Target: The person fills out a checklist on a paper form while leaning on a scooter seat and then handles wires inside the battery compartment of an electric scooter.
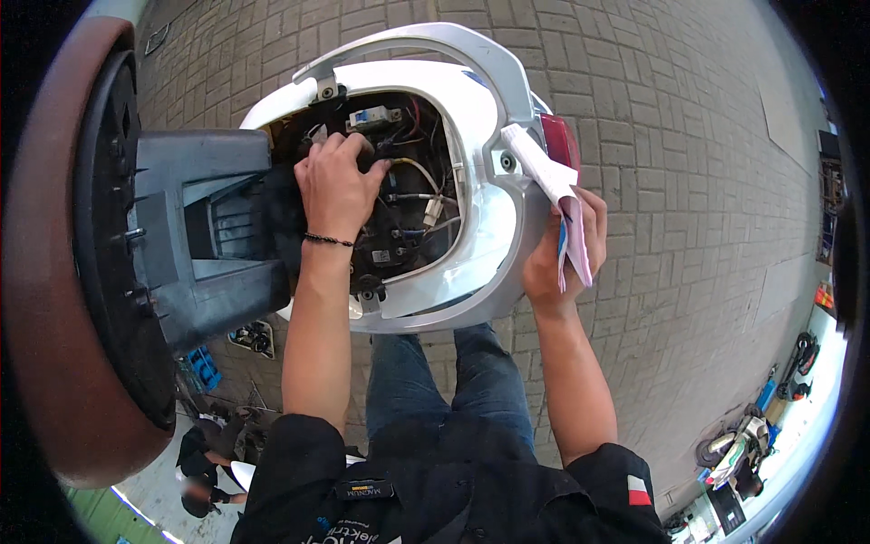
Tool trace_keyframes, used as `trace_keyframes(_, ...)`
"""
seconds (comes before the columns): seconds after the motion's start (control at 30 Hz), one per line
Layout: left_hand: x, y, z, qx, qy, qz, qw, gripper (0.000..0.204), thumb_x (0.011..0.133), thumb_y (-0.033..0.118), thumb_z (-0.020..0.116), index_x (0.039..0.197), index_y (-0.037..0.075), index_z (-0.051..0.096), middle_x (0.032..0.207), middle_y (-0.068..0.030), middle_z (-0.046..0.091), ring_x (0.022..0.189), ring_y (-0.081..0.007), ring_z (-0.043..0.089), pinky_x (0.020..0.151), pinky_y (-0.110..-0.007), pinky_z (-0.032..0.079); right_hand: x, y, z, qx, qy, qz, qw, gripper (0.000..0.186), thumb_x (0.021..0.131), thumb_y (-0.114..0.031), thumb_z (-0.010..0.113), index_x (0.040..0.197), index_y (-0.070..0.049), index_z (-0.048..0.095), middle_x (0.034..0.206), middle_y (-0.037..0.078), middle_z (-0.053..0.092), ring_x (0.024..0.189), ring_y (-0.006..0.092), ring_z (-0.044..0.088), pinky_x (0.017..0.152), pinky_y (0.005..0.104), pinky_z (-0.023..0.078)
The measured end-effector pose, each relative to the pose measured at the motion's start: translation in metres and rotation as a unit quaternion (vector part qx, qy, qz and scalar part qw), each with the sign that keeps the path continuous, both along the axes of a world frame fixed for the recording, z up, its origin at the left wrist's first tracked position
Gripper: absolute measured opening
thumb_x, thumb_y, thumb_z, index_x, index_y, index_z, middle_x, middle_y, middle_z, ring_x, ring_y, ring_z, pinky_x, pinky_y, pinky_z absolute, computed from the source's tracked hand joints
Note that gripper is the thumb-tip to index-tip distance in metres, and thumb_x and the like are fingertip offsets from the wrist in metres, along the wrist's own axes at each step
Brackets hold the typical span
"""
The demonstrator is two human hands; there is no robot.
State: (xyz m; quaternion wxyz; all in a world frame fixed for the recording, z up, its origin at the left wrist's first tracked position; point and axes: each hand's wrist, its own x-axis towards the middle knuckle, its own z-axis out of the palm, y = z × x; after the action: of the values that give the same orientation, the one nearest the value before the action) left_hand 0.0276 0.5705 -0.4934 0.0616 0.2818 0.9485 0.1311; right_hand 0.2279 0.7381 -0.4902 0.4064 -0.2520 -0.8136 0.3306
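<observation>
Presently I find my left hand (pixel 337 181) reaching down into the open under-seat bay (pixel 399 190) of a white scooter, its fingers (pixel 349 145) curled over dark parts among the wiring; whether they grip anything I cannot tell, as the hand covers what lies beneath. The seat (pixel 63 263), brown on top, stands tipped up at my left, and its black underside (pixel 195 236) faces the bay, which is why the cavity lies exposed. My right hand (pixel 560 258) is held clear at the rear body panel (pixel 480 218), fingers closed on a folded sheaf of papers (pixel 555 195), white with a pink and a blue leaf, kept upright just beside the red tail light (pixel 560 136). The bay shows a small breaker switch (pixel 370 117), white connectors (pixel 433 210) and loose cables, dusty throughout. The grey grab rail (pixel 435 41) arches over the rear, above brick paving (pixel 689 181).
</observation>
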Motion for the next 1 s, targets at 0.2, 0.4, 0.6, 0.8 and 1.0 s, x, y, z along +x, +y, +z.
trace_keyframes(0.2, 0.005, -0.005, -0.018, 0.114, 0.013, 0.061, 0.991, 0.020, 0.080, 0.021, 0.077, 0.095, 0.009, 0.070, 0.097, -0.0082, 0.065, 0.101, -0.0318, 0.059, 0.088, -0.046, 0.044, 0.001, 0.000, 0.002, -0.001, 0.008, 0.004, 1.000, 0.037, 0.093, -0.031, 0.058, 0.111, 0.000, 0.066, 0.100, 0.019, 0.064, 0.090, 0.0320, 0.065, 0.075, 0.0375, 0.051)
trace_keyframes(0.4, 0.000, -0.004, -0.023, 0.153, 0.019, 0.050, 0.987, 0.020, 0.081, 0.016, 0.075, 0.102, 0.013, 0.073, 0.098, -0.0073, 0.066, 0.099, -0.0308, 0.060, 0.087, -0.044, 0.045, -0.001, -0.001, 0.010, -0.006, -0.006, 0.008, 1.000, 0.016, 0.096, -0.009, 0.057, 0.104, 0.003, 0.063, 0.101, 0.019, 0.064, 0.089, 0.0331, 0.064, 0.076, 0.0397, 0.050)
trace_keyframes(0.6, 0.000, 0.000, -0.027, 0.178, 0.021, 0.060, 0.982, 0.019, 0.082, 0.014, 0.073, 0.101, 0.012, 0.073, 0.095, -0.0085, 0.067, 0.095, -0.0301, 0.063, 0.084, -0.041, 0.045, -0.001, 0.002, 0.001, 0.016, 0.022, 0.018, 0.999, 0.035, 0.082, -0.019, 0.074, 0.113, -0.003, 0.068, 0.099, 0.016, 0.064, 0.087, 0.0263, 0.065, 0.071, 0.0322, 0.052)
trace_keyframes(0.8, 0.018, 0.021, -0.011, 0.139, 0.013, -0.014, 0.990, 0.021, 0.083, 0.016, 0.073, 0.101, 0.005, 0.072, 0.096, -0.0134, 0.069, 0.091, -0.0340, 0.066, 0.081, -0.041, 0.049, -0.003, 0.003, 0.000, 0.030, 0.031, 0.023, 0.999, 0.036, 0.079, -0.011, 0.075, 0.113, -0.003, 0.067, 0.099, 0.015, 0.064, 0.086, 0.0253, 0.064, 0.071, 0.0318, 0.051)
trace_keyframes(1.0, 0.009, 0.026, 0.005, 0.126, -0.180, 0.018, 0.975, 0.028, 0.083, 0.017, 0.073, 0.104, -0.001, 0.069, 0.095, -0.0211, 0.072, 0.090, -0.0362, 0.069, 0.080, -0.040, 0.054, 0.000, 0.000, 0.004, 0.009, -0.002, 0.021, 1.000, 0.023, 0.091, -0.009, 0.059, 0.111, 0.001, 0.066, 0.101, 0.017, 0.067, 0.093, 0.0319, 0.065, 0.080, 0.0393, 0.052)
